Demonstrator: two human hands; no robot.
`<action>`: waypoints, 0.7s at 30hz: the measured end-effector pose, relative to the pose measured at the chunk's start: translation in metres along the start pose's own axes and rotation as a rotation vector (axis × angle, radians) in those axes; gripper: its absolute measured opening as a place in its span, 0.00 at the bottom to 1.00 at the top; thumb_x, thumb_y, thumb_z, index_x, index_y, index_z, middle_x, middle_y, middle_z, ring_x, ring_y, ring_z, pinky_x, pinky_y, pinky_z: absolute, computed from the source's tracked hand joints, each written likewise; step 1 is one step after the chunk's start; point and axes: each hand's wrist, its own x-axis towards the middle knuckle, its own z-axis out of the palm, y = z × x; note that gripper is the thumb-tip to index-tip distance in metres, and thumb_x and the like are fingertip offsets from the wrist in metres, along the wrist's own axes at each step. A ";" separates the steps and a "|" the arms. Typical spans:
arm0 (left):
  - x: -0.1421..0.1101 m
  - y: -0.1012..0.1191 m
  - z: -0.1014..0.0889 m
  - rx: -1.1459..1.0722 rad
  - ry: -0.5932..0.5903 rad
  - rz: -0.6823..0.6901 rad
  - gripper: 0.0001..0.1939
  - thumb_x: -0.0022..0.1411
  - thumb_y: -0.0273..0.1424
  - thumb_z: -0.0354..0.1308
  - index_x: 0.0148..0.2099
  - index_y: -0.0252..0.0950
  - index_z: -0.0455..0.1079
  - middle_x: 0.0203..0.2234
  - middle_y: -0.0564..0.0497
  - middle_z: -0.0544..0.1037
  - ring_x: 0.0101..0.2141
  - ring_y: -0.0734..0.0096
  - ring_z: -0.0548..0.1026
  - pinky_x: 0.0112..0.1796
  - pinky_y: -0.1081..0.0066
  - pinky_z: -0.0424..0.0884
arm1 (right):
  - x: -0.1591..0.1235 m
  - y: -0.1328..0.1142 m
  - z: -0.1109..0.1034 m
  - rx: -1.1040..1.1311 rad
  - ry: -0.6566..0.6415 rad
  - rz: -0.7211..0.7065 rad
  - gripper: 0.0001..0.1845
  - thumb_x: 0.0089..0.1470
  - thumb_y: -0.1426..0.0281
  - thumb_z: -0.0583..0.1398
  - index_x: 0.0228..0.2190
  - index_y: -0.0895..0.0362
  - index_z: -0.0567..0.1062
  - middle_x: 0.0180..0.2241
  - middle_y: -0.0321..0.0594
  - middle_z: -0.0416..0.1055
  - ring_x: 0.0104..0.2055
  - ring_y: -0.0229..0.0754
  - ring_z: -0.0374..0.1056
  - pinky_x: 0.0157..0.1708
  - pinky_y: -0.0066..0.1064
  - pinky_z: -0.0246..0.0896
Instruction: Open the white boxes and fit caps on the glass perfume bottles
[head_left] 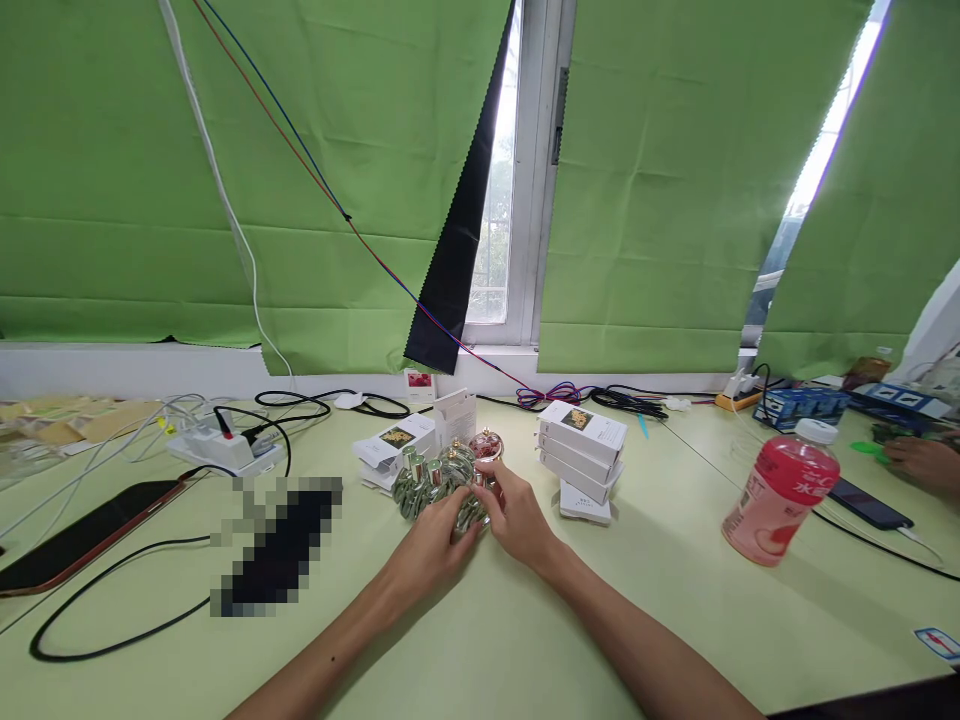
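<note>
Both hands meet at a cluster of grey-green coiled cords (412, 497) with shiny metal-capped ends, in the middle of the table. My left hand (435, 537) has its fingers curled against the near side of the cluster. Thumb and fingers of my right hand (517, 512) pinch at its right edge, close to the left fingertips. What exactly lies between the fingertips is partly hidden. Just behind is a round reddish piece with a gold-coloured rim (487, 444). White boxes with a flower picture (395, 440) lie behind to the left, and a stack of similar boxes (581, 450) stands to the right.
A pink-labelled bottle (781, 495) stands at the right, near a phone (870, 503) and another person's hand (926, 463). On the left are a power strip (225, 447), a dark phone (90, 535) and loose cables. Green curtains (675, 200) hang behind the table.
</note>
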 end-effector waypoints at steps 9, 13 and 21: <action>0.000 0.000 0.000 0.022 -0.013 -0.006 0.13 0.66 0.34 0.51 0.51 0.37 0.66 0.29 0.53 0.75 0.22 0.72 0.68 0.26 0.74 0.60 | 0.001 -0.002 0.001 -0.006 0.019 0.000 0.09 0.63 0.71 0.55 0.45 0.57 0.71 0.37 0.42 0.75 0.28 0.40 0.66 0.29 0.30 0.62; 0.001 -0.001 0.000 0.020 -0.018 -0.007 0.12 0.66 0.34 0.51 0.49 0.36 0.66 0.29 0.53 0.75 0.22 0.73 0.67 0.25 0.74 0.59 | 0.003 -0.002 0.001 0.016 0.025 0.003 0.07 0.63 0.69 0.57 0.43 0.56 0.71 0.35 0.40 0.74 0.26 0.38 0.64 0.27 0.29 0.60; 0.001 -0.002 0.001 0.027 -0.003 0.011 0.11 0.67 0.35 0.52 0.49 0.37 0.67 0.26 0.54 0.74 0.21 0.72 0.67 0.26 0.73 0.60 | 0.001 -0.001 0.000 0.057 -0.013 0.004 0.10 0.63 0.69 0.57 0.46 0.56 0.70 0.36 0.40 0.74 0.25 0.37 0.62 0.26 0.28 0.61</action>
